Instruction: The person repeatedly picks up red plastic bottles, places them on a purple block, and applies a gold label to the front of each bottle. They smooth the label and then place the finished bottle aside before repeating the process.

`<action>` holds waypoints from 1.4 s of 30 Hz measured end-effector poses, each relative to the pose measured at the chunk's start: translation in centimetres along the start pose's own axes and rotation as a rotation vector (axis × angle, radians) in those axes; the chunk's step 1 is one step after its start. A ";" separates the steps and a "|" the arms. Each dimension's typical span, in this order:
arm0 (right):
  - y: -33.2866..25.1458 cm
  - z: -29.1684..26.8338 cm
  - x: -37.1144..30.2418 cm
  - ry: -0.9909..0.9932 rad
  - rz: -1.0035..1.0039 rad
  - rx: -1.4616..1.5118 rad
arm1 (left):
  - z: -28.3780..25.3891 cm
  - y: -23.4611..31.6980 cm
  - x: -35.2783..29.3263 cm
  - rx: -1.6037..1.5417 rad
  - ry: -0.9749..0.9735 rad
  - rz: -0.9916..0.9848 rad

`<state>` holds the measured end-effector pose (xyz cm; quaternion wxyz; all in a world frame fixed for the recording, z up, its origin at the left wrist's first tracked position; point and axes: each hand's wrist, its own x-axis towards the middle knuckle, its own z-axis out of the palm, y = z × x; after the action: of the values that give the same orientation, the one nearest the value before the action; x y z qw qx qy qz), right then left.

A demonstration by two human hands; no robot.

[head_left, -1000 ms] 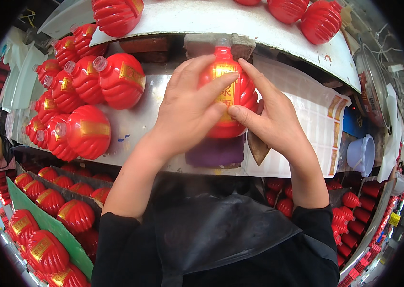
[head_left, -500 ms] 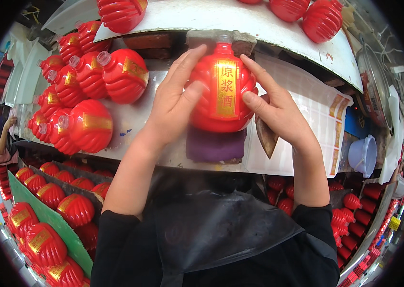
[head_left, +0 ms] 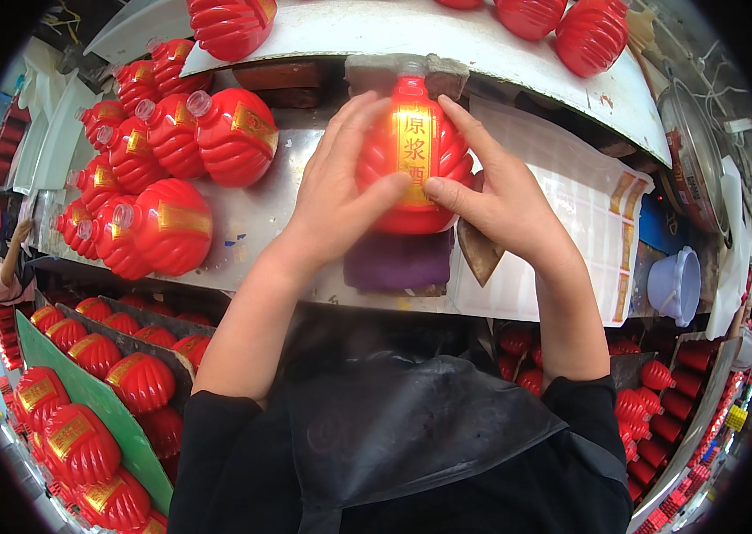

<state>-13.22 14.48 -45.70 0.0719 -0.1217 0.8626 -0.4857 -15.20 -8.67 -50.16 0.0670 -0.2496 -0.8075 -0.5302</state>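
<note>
A round red ribbed bottle (head_left: 452,149) lies on the bench with its clear neck pointing away from me. A gold label (head_left: 413,129) with red characters runs down its upper face. My left hand (head_left: 327,182) cups the bottle's left side, thumb on the label. From the right, my right hand (head_left: 505,198) wraps the other side, its thumb also on the label and close to the left one. A brown pointed flat piece (head_left: 481,255) sticks out beneath my right palm; whether my fingers hold it is hidden. Below the bottle sits a folded purple cloth (head_left: 398,262).
Several labelled red bottles (head_left: 238,138) lie on the left of the bench. A white translucent sheet (head_left: 562,214) with gold labels along its edge is at right, near a light blue bucket (head_left: 675,285). More bottles fill bins (head_left: 91,354) below. A raised white shelf (head_left: 376,36) spans the back.
Both thumbs have moved inward over the label and now sit near each other on its lower part. The whole view has shifted slightly.
</note>
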 end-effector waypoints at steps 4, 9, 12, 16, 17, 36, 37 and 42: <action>0.0 0.2 0.1 0.023 0.006 -0.076 | 0.0 0.1 0.0 -0.017 -0.003 -0.004; 0.2 0.4 0.0 0.049 -0.041 -0.124 | -0.2 0.0 0.1 -0.017 -0.013 -0.002; 0.2 0.2 -0.1 0.036 -0.001 -0.105 | -0.3 0.0 -0.1 -0.063 -0.035 -0.020; 0.1 -0.6 0.0 -0.037 0.066 0.049 | -0.4 0.0 -0.2 -0.396 -0.031 -0.127; 0.2 -0.8 0.1 -0.053 0.083 0.096 | -0.5 -0.1 -0.3 -0.386 -0.038 -0.129; -0.5 0.7 0.2 0.096 0.012 -0.181 | 0.5 0.0 0.1 -0.084 0.009 -0.052; -0.5 0.7 0.2 0.094 0.016 -0.177 | 0.4 0.0 0.1 -0.078 0.007 -0.046; -0.5 0.5 0.1 0.076 0.046 -0.128 | 0.5 0.1 0.1 -0.038 0.037 -0.039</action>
<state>-13.11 13.75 -45.56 0.0424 -0.0876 0.8965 -0.4322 -15.17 -8.18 -50.26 0.0669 -0.2250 -0.8006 -0.5514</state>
